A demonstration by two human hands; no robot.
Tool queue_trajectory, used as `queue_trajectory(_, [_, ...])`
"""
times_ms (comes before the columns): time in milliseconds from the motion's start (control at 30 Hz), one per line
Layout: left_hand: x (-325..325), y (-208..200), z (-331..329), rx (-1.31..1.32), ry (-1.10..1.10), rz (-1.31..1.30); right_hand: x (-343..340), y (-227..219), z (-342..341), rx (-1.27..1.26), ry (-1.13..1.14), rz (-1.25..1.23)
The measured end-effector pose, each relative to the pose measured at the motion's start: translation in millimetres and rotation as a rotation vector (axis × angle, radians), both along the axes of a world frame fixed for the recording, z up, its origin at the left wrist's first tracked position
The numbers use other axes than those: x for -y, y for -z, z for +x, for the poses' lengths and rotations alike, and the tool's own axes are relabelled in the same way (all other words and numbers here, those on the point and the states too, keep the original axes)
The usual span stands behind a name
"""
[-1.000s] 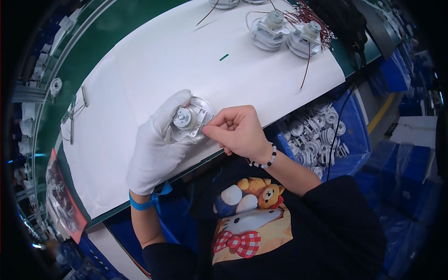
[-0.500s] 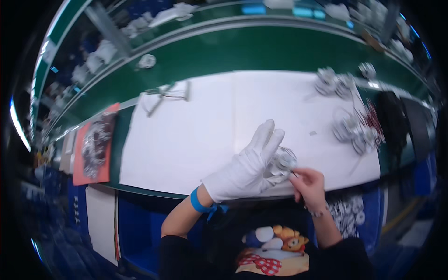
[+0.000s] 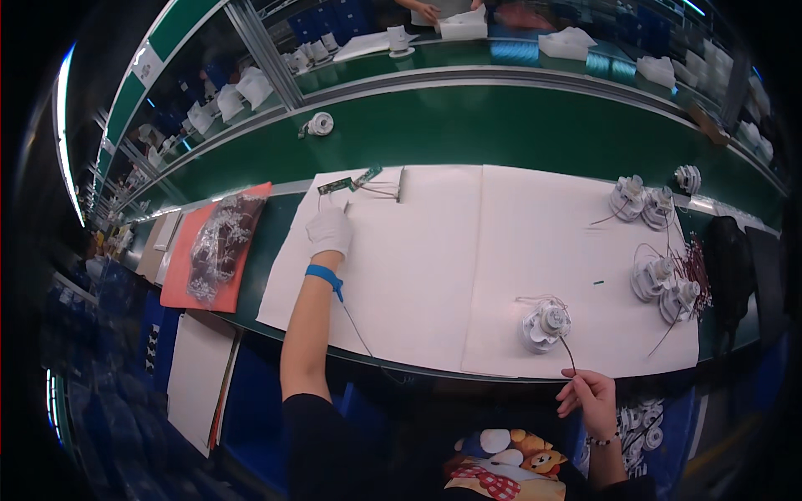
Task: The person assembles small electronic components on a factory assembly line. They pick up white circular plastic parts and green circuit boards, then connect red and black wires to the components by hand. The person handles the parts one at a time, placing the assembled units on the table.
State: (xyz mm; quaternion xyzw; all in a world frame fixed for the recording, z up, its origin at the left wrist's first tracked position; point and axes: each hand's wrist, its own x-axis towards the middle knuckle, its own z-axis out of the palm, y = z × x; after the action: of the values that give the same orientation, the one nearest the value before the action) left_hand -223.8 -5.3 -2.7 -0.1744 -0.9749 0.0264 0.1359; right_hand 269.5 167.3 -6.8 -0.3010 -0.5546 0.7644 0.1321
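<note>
My left hand (image 3: 329, 233), in a white glove, reaches over the left part of the white sheet, beside small green circuit boards (image 3: 336, 185) joined by thin wires. Its fingertips blend with the paper, so whether they grip a board is unclear. Near the sheet's front edge on the right, a white round part with a coiled wire (image 3: 546, 326) rests on the paper. From this part a dark wire (image 3: 569, 352) runs down to my bare right hand (image 3: 591, 397), where thumb and forefinger pinch its end.
Several similar white parts (image 3: 660, 280) stand at the right, by a bundle of dark red wires (image 3: 693, 271). Another sits on the green bench (image 3: 518, 125) at the back. Left lies a clear bag (image 3: 221, 246) on an orange sheet. A blue bin of white parts (image 3: 643, 426) is below right.
My left hand has left the white round part and moved left to the circuit boards. My right hand has drawn lower, still with the wire. The whole view has shifted.
</note>
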Motion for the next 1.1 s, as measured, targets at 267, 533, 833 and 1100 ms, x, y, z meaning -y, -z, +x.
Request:
queue_trajectory(267, [2.3,-35.3,144.0,0.299,0.519,0.267,-9.2,3.4,2.5,-0.043,-0.073,-0.141])
queue_trajectory(533, [9.9,-97.9,140.1,0.238,0.767,0.526,-4.0,-4.6,10.6,-0.093,-0.093,-0.211])
queue_trajectory(833, [7.8,-52.6,117.4,0.117,1.023,-0.119,-15.7,1.1,21.8,-0.143,-0.165,-0.321])
queue_trajectory(1100, [18.0,-82.7,153.0,0.379,0.667,-0.415,-15.5,10.5,12.5,-0.135,-0.255,-0.377])
